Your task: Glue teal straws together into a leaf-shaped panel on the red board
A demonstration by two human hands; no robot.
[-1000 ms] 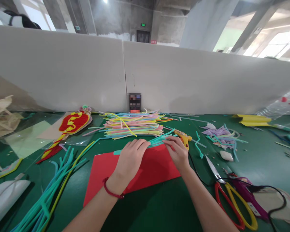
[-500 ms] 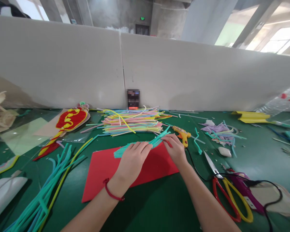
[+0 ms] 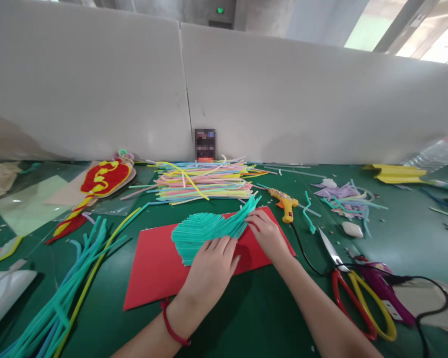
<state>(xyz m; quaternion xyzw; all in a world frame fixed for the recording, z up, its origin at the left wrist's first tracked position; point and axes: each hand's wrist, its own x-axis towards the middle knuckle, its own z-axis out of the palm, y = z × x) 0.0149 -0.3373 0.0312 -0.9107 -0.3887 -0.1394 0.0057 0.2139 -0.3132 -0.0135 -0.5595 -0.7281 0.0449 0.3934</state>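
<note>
A flat leaf-shaped piece of teal pipe cleaners (image 3: 203, 229) lies on a red sheet (image 3: 153, 268) on the green table. My left hand (image 3: 211, 266) rests flat on the piece's near edge, fingers stretched out. At the piece's right end, where loose teal tips stick up, my right hand (image 3: 266, 233) presses down with its fingers on them. A red cord circles my left wrist.
A heap of pastel pipe cleaners (image 3: 201, 181) lies behind the red sheet. A yellow glue gun (image 3: 285, 204) and red-and-yellow scissors (image 3: 353, 293) lie to the right. Long teal and yellow stems (image 3: 70, 283) lie left, near a red-and-yellow craft (image 3: 102, 181). White boards wall the table's far edge.
The teal piece was on edge between both hands; it now lies flat and face up on the red sheet. My left hand slid nearer, onto its lower edge.
</note>
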